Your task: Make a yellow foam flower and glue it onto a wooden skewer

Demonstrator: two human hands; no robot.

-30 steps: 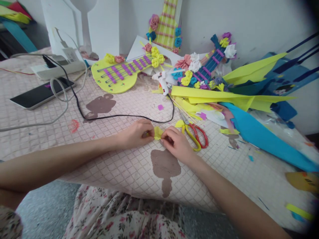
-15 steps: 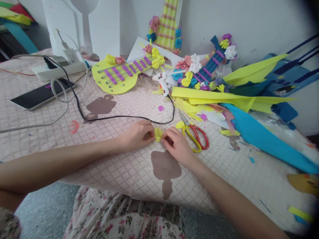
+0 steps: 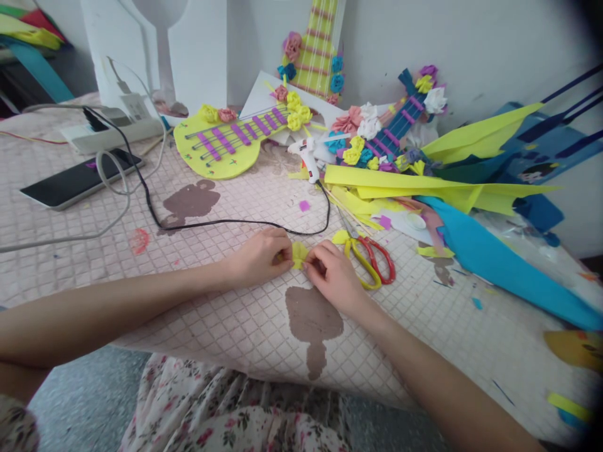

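Between my two hands is a small piece of yellow crepe paper (image 3: 299, 255), pleated or crumpled, just above the table cover. My left hand (image 3: 264, 256) pinches its left end with thumb and fingers. The right edge is gripped in the fingertips of my right hand (image 3: 335, 274). My fingers hide both ends of the paper. Close to the right of my right hand lie scissors (image 3: 372, 260) with one red and one yellow handle. A scrap of yellow paper (image 3: 340, 236) sits by their blades.
A white glue gun (image 3: 308, 160) stands behind my hands, its black cord (image 3: 226, 221) looping across the table. Decorated paper guitars (image 3: 226, 144) lie at the back. Yellow and blue paper sheets (image 3: 499, 251) fill the right. A phone (image 3: 80, 179) and power strip (image 3: 110, 133) are on the left.
Both hands stay in nearly the same spot. The yellow paper between the fingers has shifted slightly in shape; the rest looks the same.
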